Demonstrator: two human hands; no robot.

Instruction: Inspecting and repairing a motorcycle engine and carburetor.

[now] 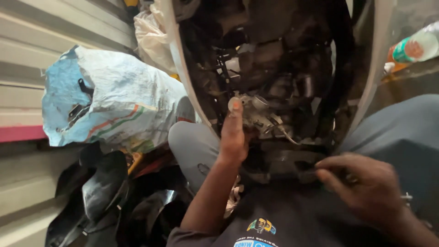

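Note:
I look down into the open engine bay of a scooter, framed by pale body panels. My left hand reaches in, thumb up, fingers on a grey metal carburettor-like part with hoses. My right hand rests at the lower edge of the bay, fingertips pinched on the black frame edge; whether it holds a small part I cannot tell. My grey-trousered knees flank the opening.
A blue and white woven sack lies at left against a ribbed shutter. Black plastic panels are piled at lower left. A plastic bag sits behind, a green-labelled bottle at upper right.

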